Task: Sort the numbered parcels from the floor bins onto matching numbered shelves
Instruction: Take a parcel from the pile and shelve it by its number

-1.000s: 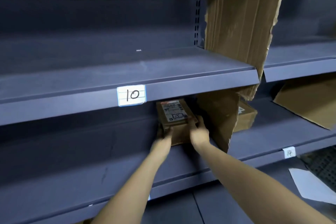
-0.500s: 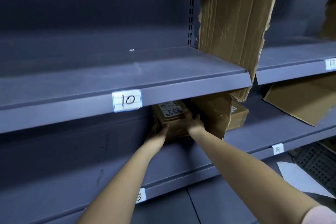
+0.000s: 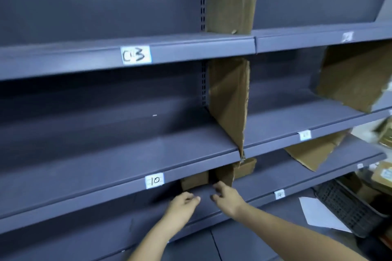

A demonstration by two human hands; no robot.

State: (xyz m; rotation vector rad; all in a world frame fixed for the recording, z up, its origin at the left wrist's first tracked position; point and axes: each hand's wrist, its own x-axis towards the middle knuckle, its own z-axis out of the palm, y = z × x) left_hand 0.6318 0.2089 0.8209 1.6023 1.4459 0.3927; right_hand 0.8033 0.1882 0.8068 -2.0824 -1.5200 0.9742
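A brown cardboard parcel (image 3: pixel 194 180) lies on the lower grey shelf (image 3: pixel 265 178), tucked under the shelf edge labelled 10 (image 3: pixel 154 180), beside a cardboard divider (image 3: pixel 222 174). Only its front part shows. My left hand (image 3: pixel 182 203) hovers in front of the shelf, fingers loosely curled, holding nothing. My right hand (image 3: pixel 227 195) is just to its right, fingers relaxed, also apart from the parcel. A second parcel (image 3: pixel 247 165) sits beyond the divider.
Shelf labels read 03 (image 3: pixel 136 54) above and others (image 3: pixel 279 194) too blurred to read. Tall cardboard dividers (image 3: pixel 230 99) split the bays. A black mesh bin (image 3: pixel 347 207) and a white paper sheet (image 3: pixel 318 214) lie on the floor at right.
Both hands have let go of the parcel and drawn back from the shelf. The parcel stays on the lower shelf. The camera has tilted up, showing more upper shelves.
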